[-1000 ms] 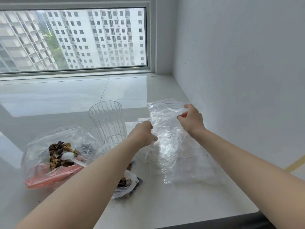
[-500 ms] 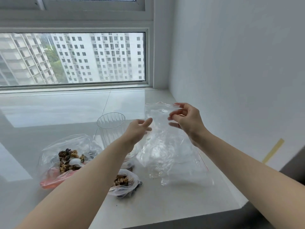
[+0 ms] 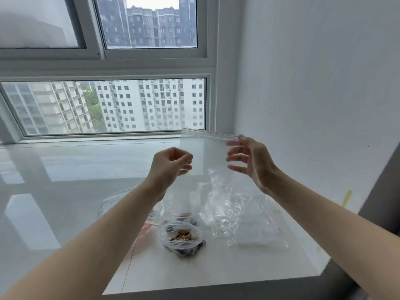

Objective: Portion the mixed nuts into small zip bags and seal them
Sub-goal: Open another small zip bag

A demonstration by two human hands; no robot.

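Note:
I hold a small clear zip bag (image 3: 205,152) with a red line along its top up in the air, flat and empty. My right hand (image 3: 253,163) pinches its top right corner between thumb and forefinger, the other fingers spread behind the plastic. My left hand (image 3: 171,163) has its fingers curled at the bag's lower left edge and pinches it there. Below on the white counter (image 3: 216,276) stands a small bag of mixed nuts (image 3: 181,237), its top open. A loose heap of empty zip bags (image 3: 240,215) lies to its right.
The big bag of nuts (image 3: 114,200) is mostly hidden behind my left forearm. A white wall (image 3: 313,94) closes the counter's right side and a window (image 3: 108,107) runs along the back. The counter's front edge is near the bottom of the view.
Both hands lifted one zip bag off the heap and raised it in front of the window. My view tilted upward, so the counter items now sit lower.

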